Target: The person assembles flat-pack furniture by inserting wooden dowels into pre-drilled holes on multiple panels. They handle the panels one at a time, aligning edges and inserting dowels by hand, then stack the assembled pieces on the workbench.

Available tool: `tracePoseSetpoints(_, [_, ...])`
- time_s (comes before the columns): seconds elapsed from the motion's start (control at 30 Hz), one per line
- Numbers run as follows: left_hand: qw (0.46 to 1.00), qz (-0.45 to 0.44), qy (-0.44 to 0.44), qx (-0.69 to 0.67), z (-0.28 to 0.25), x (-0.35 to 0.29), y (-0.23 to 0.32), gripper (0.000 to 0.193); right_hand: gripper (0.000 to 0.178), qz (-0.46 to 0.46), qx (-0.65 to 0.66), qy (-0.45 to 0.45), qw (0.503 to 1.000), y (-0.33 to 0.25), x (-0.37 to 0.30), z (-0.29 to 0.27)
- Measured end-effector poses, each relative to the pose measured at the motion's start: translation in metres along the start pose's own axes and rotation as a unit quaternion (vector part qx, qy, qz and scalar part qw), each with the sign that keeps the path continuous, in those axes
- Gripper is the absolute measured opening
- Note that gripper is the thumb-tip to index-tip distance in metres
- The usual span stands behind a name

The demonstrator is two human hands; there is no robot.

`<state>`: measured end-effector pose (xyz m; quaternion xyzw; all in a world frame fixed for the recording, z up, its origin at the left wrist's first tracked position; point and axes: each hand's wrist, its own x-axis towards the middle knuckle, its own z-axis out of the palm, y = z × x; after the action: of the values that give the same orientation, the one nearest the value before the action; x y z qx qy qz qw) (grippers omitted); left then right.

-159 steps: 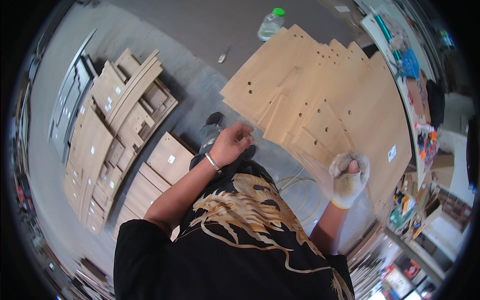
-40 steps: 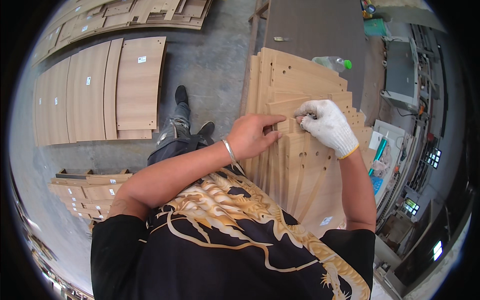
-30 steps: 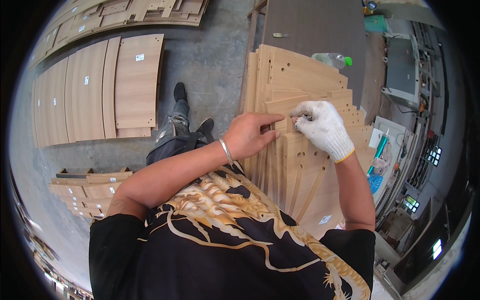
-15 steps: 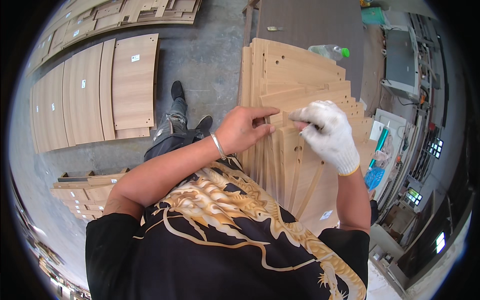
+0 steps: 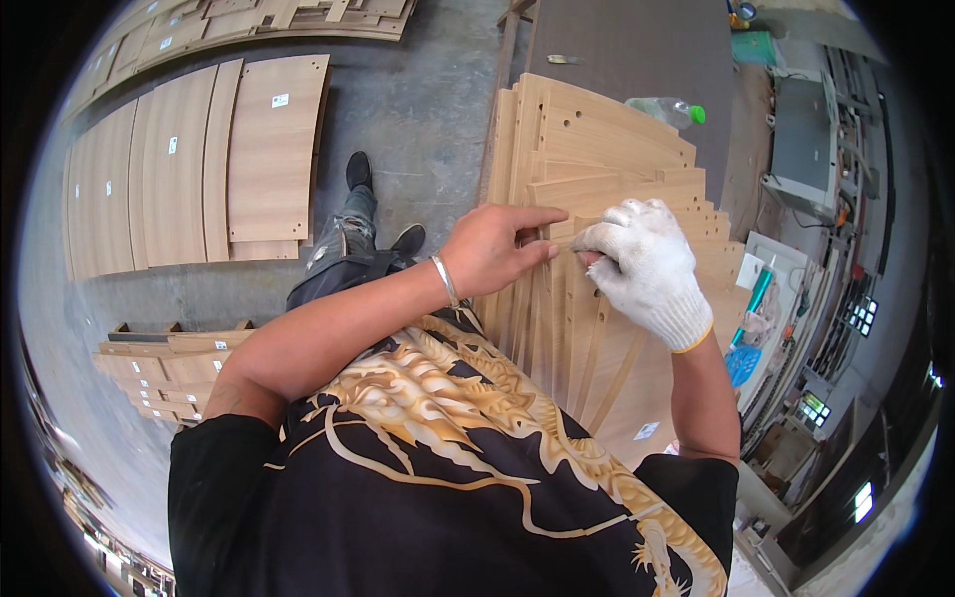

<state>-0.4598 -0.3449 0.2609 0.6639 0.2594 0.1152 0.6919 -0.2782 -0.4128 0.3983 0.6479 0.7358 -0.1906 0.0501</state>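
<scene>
A fanned stack of light wood panels [image 5: 602,134], with round holes along several edges, lies on the dark table. Over its near-left part is my bare left hand [image 5: 494,249], a silver bangle on the wrist. Its forefinger and thumb are stretched out and apart at the panel edges, with no held thing visible between them. Just right of those fingertips, my right hand [image 5: 642,261] wears a white knit glove. Its fingers are pinched together above the panels; whatever they hold is too small or hidden to make out.
Beyond the stack, a clear bottle [image 5: 665,111] with a green cap lies on the dark table [image 5: 622,60]. More panels [image 5: 179,164] lie at left, with another stack [image 5: 164,373] below them. A teal tube [image 5: 758,298] and blue basket [image 5: 741,364] are at right.
Both hands stay close together over the stack. The gloved right hand has turned slightly, its fingertips closer to the left hand. The whole view has shifted a little.
</scene>
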Motion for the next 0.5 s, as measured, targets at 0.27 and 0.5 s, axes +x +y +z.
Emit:
tracePoseSetpoints(0.27, [1.000, -0.006, 0.007, 0.011, 0.001, 0.001, -0.001, 0.041, 0.009, -0.001, -0.049, -0.056, 0.997, -0.008, 0.007, -0.010])
tracePoseSetpoints(0.5, [1.000, 0.017, 0.012, 0.023, 0.002, 0.002, -0.001, 0.041, 0.013, -0.023, -0.118, -0.057, 0.991, -0.017, 0.008, -0.013])
